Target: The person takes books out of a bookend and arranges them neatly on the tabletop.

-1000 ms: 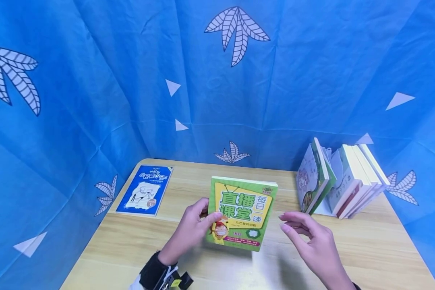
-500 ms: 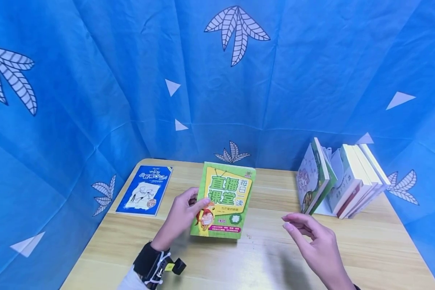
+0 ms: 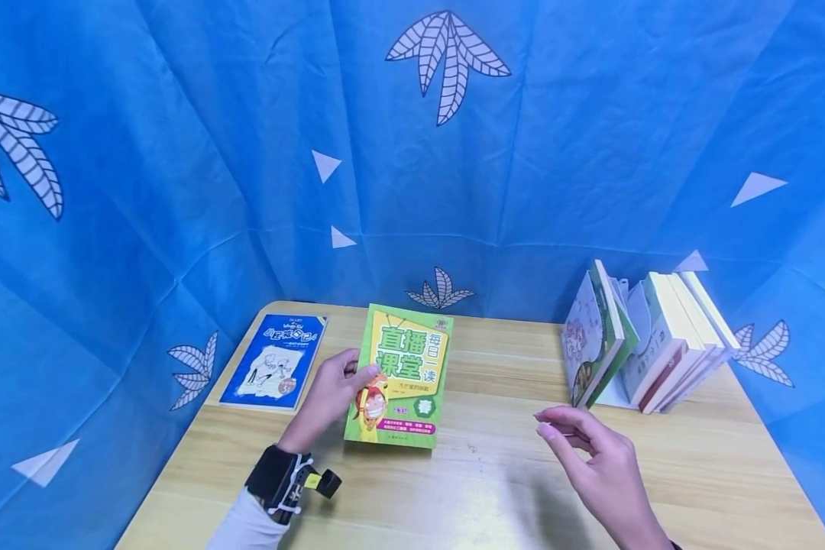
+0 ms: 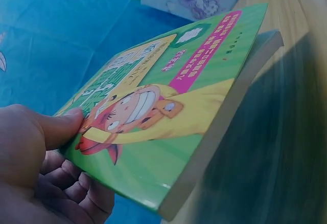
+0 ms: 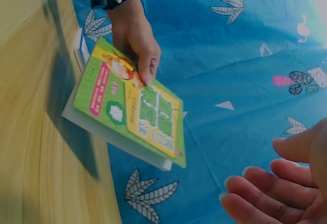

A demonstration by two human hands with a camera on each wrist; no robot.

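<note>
My left hand [image 3: 330,393] grips a green and yellow book [image 3: 412,382] by its left edge, thumb on the cover and fingers underneath. In the left wrist view the book [image 4: 153,111] is tilted, and its lower edge hangs above the table with a shadow below. A cartoon child and large characters decorate its cover. To the right, my right hand [image 3: 591,458] hovers over the table, fingers loosely bent and holding nothing. The right wrist view also shows that hand [image 5: 286,188] apart from the book.
A blue book [image 3: 275,359] lies flat at the table's left back corner. Several upright books [image 3: 681,344] stand at the right back, with a green-edged book [image 3: 594,336] leaning at their left end. Blue cloth [image 3: 412,153] hangs behind the wooden table [image 3: 495,489].
The left hand has carried the green and yellow book leftward and slightly away, closer to the blue book. The right hand has stayed almost in place.
</note>
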